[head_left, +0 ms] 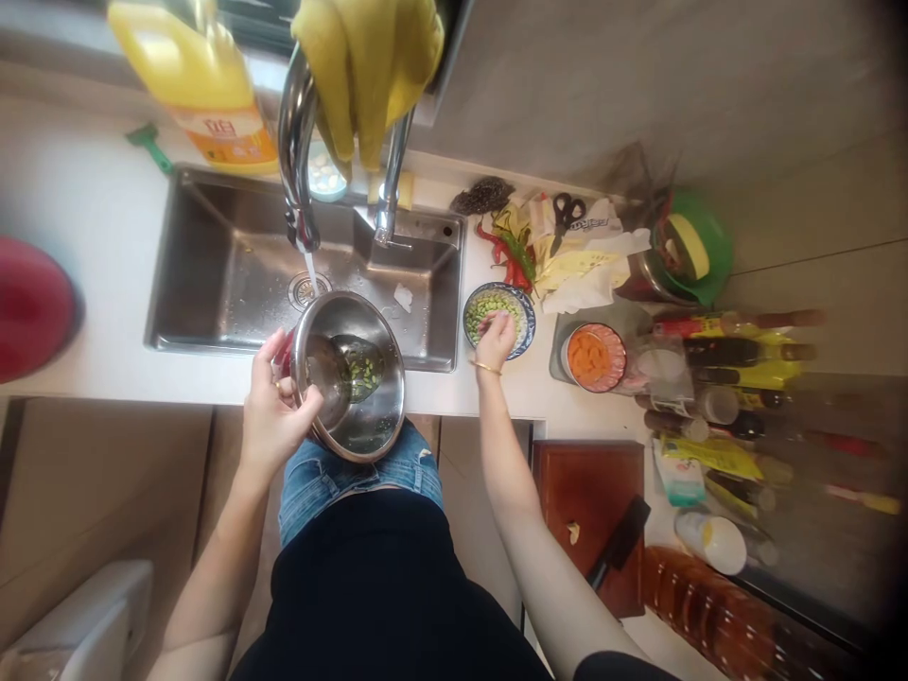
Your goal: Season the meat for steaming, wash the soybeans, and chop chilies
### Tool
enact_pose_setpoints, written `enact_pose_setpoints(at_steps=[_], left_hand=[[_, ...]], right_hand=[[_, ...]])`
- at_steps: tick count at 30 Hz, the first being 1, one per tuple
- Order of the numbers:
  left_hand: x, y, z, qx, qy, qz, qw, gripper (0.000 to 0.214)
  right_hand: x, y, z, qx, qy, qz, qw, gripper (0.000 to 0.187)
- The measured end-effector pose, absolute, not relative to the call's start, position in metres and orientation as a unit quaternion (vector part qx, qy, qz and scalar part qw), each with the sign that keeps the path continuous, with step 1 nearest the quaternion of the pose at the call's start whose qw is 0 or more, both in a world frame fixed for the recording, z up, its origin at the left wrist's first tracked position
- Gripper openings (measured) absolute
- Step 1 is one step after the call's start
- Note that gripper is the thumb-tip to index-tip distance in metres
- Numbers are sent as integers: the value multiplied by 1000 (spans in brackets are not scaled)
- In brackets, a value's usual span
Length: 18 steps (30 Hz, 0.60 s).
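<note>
My left hand (273,407) grips the rim of a steel bowl (351,378), held tilted at the front edge of the sink (219,274). Green bean pieces and some water lie in the bowl's bottom. A thin stream of water runs from the tap (298,142) just behind the bowl. My right hand (495,339), with a thin bangle on the wrist, reaches into a small blue-patterned bowl of green beans (498,312) on the counter, fingers pinched together in the beans.
A yellow glove hangs over the tap. A yellow detergent jug (199,80) stands behind the sink. Red and green chillies (511,255), scissors, a bowl of orange slices (592,357), many sauce bottles (738,350), a wooden board (588,501) with a knife lie right.
</note>
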<state>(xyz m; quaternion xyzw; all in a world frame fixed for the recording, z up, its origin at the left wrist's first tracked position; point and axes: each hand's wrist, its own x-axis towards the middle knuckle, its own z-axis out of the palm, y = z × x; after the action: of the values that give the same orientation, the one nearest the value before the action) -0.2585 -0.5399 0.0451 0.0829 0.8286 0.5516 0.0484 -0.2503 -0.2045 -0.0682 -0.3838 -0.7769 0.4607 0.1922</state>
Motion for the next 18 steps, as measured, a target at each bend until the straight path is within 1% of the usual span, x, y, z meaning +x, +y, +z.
enact_pose_setpoints(at_steps=[1, 3, 4, 5, 6, 7, 8, 9, 10, 11, 12, 13, 15, 16, 17, 18], left_hand=[[-259, -540, 45, 84, 829, 551, 49, 76], [-259, -539, 46, 86, 829, 550, 50, 76], [-259, -539, 47, 87, 829, 550, 51, 76], [-259, -539, 47, 88, 829, 550, 53, 77], [-259, -539, 47, 89, 829, 550, 54, 77], [-259, -538, 48, 89, 830, 548, 56, 77], [-259, -538, 48, 88, 831, 547, 56, 76], [-259, -538, 48, 85, 832, 545, 56, 75], [-259, -538, 48, 82, 833, 544, 57, 74], [-259, -538, 48, 78, 833, 544, 58, 73], [-259, -538, 48, 74, 833, 546, 61, 72], [-259, -537, 48, 69, 831, 548, 66, 72], [-259, -537, 49, 62, 827, 553, 73, 73], [-259, -536, 49, 62, 827, 554, 73, 74], [-259, -536, 48, 64, 827, 554, 72, 75], [-258, -537, 48, 67, 828, 552, 70, 75]], right_hand=[[-251, -187, -67, -373, -812, 419, 164, 39], [-251, -167, -65, -347, -885, 307, 46, 35], [-250, -165, -63, -331, -909, 254, 7, 34], [-249, -168, -62, -309, -926, 217, -2, 34], [-249, -176, -60, -280, -936, 212, 20, 34], [-249, -189, -60, -238, -942, 230, 52, 34], [-249, -206, -59, -179, -945, 264, 72, 32], [-250, -226, -60, -111, -944, 301, 71, 30], [-252, -248, -61, -43, -942, 330, 35, 28], [-254, -271, -63, 21, -942, 334, -23, 28], [-255, -293, -66, 67, -944, 311, -83, 33], [-257, -314, -69, 87, -949, 271, -139, 43], [-259, -348, -76, 77, -955, 183, -219, 60], [-260, -361, -79, 72, -957, 150, -238, 66], [-260, -371, -81, 71, -957, 129, -248, 67], [-260, -378, -84, 76, -957, 119, -253, 63]])
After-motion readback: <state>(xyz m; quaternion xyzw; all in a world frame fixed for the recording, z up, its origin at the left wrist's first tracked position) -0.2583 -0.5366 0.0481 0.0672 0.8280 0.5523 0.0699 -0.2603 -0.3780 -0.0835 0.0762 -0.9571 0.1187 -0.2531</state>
